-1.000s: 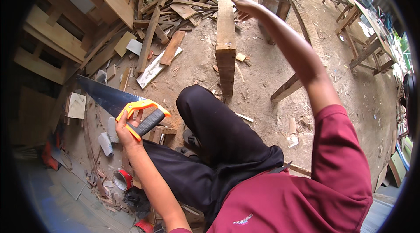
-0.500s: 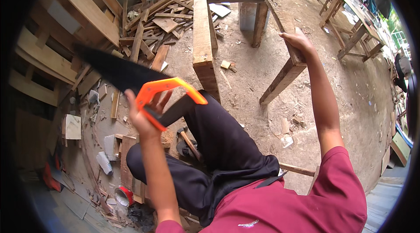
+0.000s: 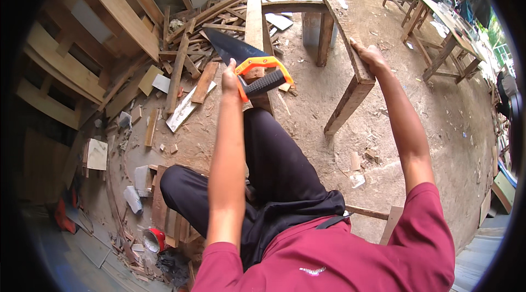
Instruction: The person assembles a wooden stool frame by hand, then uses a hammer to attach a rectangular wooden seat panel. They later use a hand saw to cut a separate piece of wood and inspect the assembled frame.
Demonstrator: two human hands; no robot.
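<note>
A handsaw (image 3: 231, 49) with a dark toothed blade and an orange-and-black handle is in my left hand (image 3: 232, 79). That hand is closed around the place where blade meets handle, the thumb showing and the other fingers mostly hidden behind. The black grip lies outside my palm. Blade and handle pass in front of the left beam of a rough wooden trestle frame (image 3: 253, 18); I cannot tell whether they touch it. My right hand (image 3: 370, 59) is wrapped over the near end of the frame's right beam (image 3: 346, 26), just above a leg.
Heaped wood offcuts (image 3: 205, 23) lie behind the saw at the left. Tall boards and wooden panels (image 3: 118, 7) lean along the left wall. A red can (image 3: 154, 240) stands low at the left. Workbenches (image 3: 438, 15) are at the far right. Scraps dot the dirt floor (image 3: 416, 89).
My left hand has carried the saw up and right, from over my knee to the frame's left beam. My right hand keeps its hold on the right beam.
</note>
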